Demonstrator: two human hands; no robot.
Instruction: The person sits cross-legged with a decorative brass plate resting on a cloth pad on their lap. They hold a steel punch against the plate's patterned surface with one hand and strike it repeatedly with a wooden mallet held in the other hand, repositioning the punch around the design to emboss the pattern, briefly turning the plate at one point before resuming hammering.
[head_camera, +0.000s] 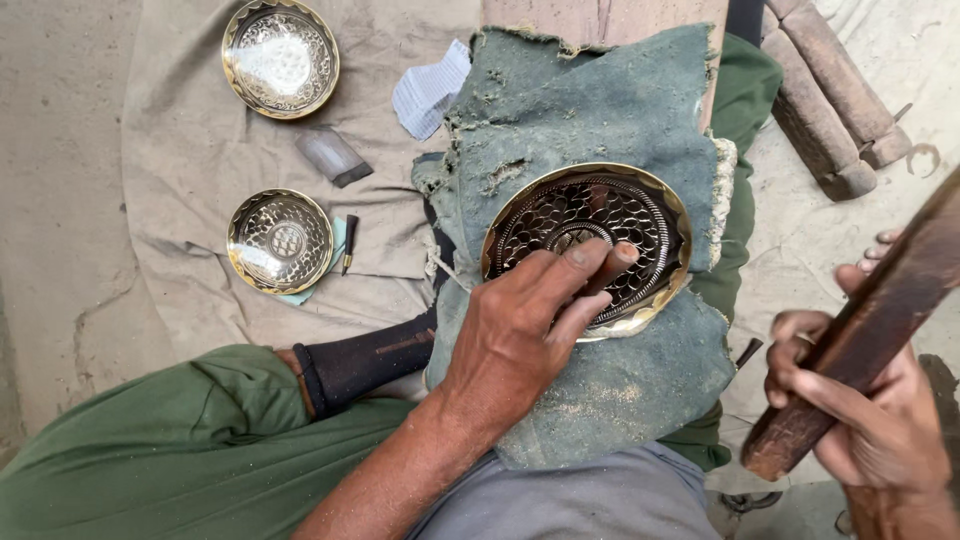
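Three brass bowls: one (590, 245) on the green cloth (600, 110), two (upper (280, 58), lower (279, 241)) well left of it. Left hand (520, 335) pinches a punch (605, 268) against the near bowl; right hand (865, 415) clenches a wooden mallet (870, 325).

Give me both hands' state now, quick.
Left hand: closed on a small punch tool, resting on the brass dish.
Right hand: closed around a wooden mallet.

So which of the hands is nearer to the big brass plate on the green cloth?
Left. The left hand rests on the brass plate, pinching a small punch against it. The right hand is off to the plate's right, apart from it, gripping a wooden mallet.
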